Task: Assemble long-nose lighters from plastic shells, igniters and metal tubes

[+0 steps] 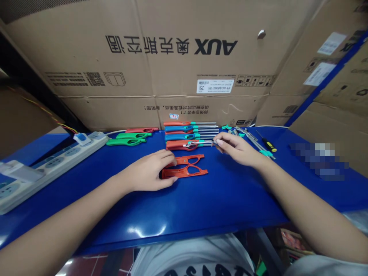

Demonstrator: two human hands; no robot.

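My left hand (pixel 155 170), fingers curled, grips the left ends of two orange lighter shell halves (pixel 193 171) lying side by side on the blue table. My right hand (pixel 234 147) pinches the tip of a thin metal lighter tube (pixel 208 142) with white wires at its other end, above an orange lighter (pixel 175 145). Behind the hands, several assembled lighters (pixel 176 128) in orange, blue and red lie in a row, their metal tubes pointing right. The fingers hide part of what each hand holds.
Green shell halves (pixel 126 142) and a red one (pixel 142 130) lie left of the row. To the right are loose metal tubes with teal parts (pixel 254 140) and a black-yellow screwdriver (pixel 268 145). A white power strip (pixel 57 163) runs along the left; cardboard (pixel 172 84) walls the back.
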